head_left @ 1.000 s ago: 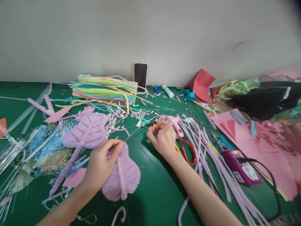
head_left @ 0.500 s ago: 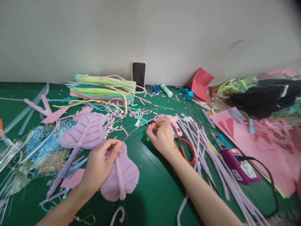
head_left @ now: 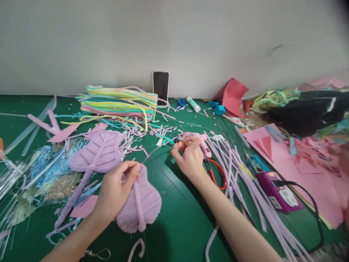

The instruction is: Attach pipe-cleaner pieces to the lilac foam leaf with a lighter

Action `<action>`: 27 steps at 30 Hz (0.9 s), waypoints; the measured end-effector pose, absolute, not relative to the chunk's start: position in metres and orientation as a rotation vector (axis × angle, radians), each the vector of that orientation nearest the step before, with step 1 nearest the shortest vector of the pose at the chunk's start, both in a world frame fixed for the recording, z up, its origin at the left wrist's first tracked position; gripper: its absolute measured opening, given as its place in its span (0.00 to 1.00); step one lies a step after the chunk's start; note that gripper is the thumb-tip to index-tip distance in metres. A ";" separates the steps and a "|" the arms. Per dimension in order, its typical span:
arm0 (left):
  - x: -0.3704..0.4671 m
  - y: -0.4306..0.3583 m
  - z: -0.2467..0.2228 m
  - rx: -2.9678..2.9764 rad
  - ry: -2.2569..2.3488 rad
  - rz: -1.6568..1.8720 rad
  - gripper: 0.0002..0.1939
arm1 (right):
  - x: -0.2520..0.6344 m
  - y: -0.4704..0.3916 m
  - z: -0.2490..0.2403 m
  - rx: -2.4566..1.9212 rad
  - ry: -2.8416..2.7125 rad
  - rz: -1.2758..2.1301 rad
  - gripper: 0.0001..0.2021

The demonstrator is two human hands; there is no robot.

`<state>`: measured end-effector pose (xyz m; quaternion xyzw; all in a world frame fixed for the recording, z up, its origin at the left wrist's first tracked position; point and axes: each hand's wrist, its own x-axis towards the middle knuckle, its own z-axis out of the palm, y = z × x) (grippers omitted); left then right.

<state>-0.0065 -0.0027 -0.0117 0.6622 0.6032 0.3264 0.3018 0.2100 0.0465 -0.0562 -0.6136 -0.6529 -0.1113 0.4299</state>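
Note:
My left hand (head_left: 120, 185) pinches the top of a lilac leaf-shaped piece (head_left: 147, 203) made of fuzzy pipe cleaners, with a raised midrib and ribbed surface. From its tip a thin lilac strand (head_left: 152, 151) runs toward my right hand (head_left: 191, 154). The fingers of that hand are closed round a small orange-and-black thing (head_left: 180, 145), mostly hidden. Just beyond lies a pink glue gun (head_left: 204, 145), and red-handled scissors (head_left: 222, 174) rest beside my right wrist. A second, finished-looking lilac leaf (head_left: 95, 153) with a wrapped stem lies left of my left hand.
Lilac pipe cleaners (head_left: 256, 196) spread across the right, near a purple device (head_left: 278, 193) with a black cable. Coloured pipe cleaners (head_left: 117, 105) are heaped at the back beside a phone (head_left: 160, 87) leaning on the wall. Pink paper (head_left: 316, 182) covers the far right.
My right hand has shifted slightly to the right, with the orange-and-black thing in its fingers. My left hand and the lilac leaf piece stay nearly still.

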 end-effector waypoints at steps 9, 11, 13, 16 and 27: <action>-0.007 -0.002 -0.014 1.745 1.609 0.862 0.16 | 0.211 0.047 -0.056 -1.543 -1.582 -0.228 0.13; -0.007 -0.002 -0.014 1.743 1.609 0.860 0.16 | 0.211 0.047 -0.057 -1.546 -1.573 -0.210 0.13; -0.008 -0.003 -0.014 1.746 1.609 0.863 0.16 | 0.211 0.047 -0.057 -1.548 -1.565 -0.207 0.13; -0.008 -0.003 -0.014 1.749 1.609 0.862 0.16 | 0.211 0.048 -0.057 -1.555 -1.550 -0.206 0.13; -0.007 -0.003 -0.013 1.752 1.625 0.850 0.16 | 0.210 0.049 -0.056 -1.599 -1.507 -0.207 0.13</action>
